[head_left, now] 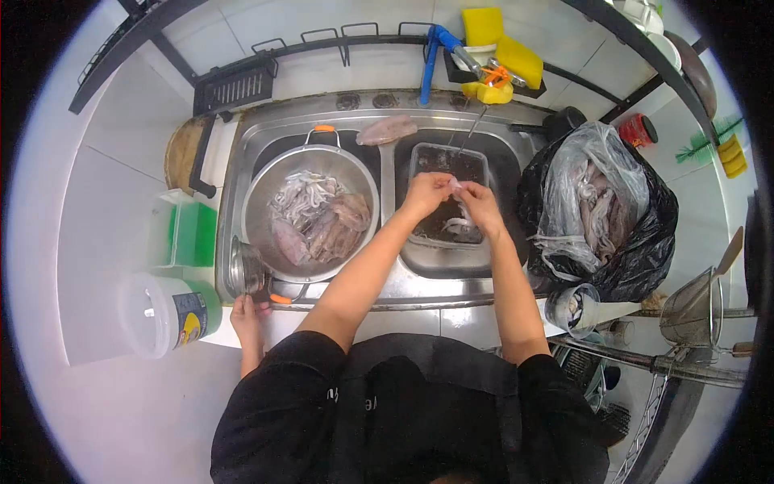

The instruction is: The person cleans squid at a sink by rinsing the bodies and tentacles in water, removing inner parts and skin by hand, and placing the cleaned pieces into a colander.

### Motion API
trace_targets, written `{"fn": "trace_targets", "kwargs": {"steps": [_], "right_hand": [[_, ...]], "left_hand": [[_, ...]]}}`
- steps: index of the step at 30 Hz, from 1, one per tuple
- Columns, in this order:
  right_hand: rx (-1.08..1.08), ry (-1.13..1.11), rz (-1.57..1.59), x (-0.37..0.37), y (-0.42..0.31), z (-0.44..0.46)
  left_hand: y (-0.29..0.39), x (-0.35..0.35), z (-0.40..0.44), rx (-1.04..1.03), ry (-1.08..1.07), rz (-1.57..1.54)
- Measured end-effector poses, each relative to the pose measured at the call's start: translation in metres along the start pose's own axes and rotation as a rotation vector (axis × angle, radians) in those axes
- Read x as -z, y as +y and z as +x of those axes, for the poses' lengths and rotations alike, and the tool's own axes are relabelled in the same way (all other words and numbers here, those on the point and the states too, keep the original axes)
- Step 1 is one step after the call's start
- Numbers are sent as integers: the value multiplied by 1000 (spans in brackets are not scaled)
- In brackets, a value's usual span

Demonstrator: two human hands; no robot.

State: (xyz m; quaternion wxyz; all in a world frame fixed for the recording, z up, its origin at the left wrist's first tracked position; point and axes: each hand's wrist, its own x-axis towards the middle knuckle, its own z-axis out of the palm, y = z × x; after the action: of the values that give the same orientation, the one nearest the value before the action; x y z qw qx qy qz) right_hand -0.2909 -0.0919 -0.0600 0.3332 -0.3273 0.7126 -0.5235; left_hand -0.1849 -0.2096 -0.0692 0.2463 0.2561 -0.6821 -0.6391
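Above a clear plastic tub [417, 165] of dark water in the right sink basin, my left hand [429, 194] and my right hand [479, 206] meet, fingers pinched on a small piece of squid [456, 185]. Pale squid tentacles [461, 226] hang or lie just beneath my right hand, in the tub. A metal colander [256, 194] holding several squid [326, 230] stands in the left basin. One squid body [387, 130] rests on the divider between the basins. To the right, a plastic-lined black bag [657, 242] holds more squid.
Another person's hand [246, 319] touches a metal container [248, 266] at the sink's left front edge. A white bucket [153, 310] and green container [193, 234] stand left. A blue faucet [428, 73] rises behind; a clear cup [573, 308] sits front right, near a strainer [687, 310].
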Motion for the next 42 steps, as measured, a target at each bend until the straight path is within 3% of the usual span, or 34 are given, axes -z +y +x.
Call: {"fn": "trace_targets", "kwargs": {"steps": [2, 4, 7, 10, 12, 15, 17, 21, 23, 27, 33, 39, 42], "right_hand": [[-35, -56, 8, 6, -5, -2], [-76, -101, 22, 8, -11, -8], [-141, -169, -220, 12, -26, -15], [-25, -131, -254, 14, -7, -8], [215, -80, -550, 13, -27, -17], [192, -130, -607, 10, -45, -24], [214, -123, -602, 13, -42, -21], [289, -68, -562, 16, -37, -17], [216, -59, -549, 15, -38, -16], [49, -49, -555, 10, -52, -22], [182, 61, -563, 3, -46, -20], [187, 33, -628, -1, -52, -21], [181, 102, -661, -8, -54, -20]], "left_hand": [[2, 3, -4, 0, -148, -15], [9, 4, -9, 10, -145, -4], [18, 6, -10, 42, -218, 42], [24, 8, -10, 56, -310, 158], [27, 11, -13, 51, -339, 239], [26, 13, -13, 86, -326, 219], [20, 13, -13, 249, -409, 103], [11, 8, -20, 322, -388, -200], [11, 7, -22, 363, -346, -353], [10, 11, -24, 324, -342, -375], [8, 9, -27, 392, -318, -455], [11, 10, -32, 361, -408, -380], [7, 8, -32, 338, -285, -391]]}}
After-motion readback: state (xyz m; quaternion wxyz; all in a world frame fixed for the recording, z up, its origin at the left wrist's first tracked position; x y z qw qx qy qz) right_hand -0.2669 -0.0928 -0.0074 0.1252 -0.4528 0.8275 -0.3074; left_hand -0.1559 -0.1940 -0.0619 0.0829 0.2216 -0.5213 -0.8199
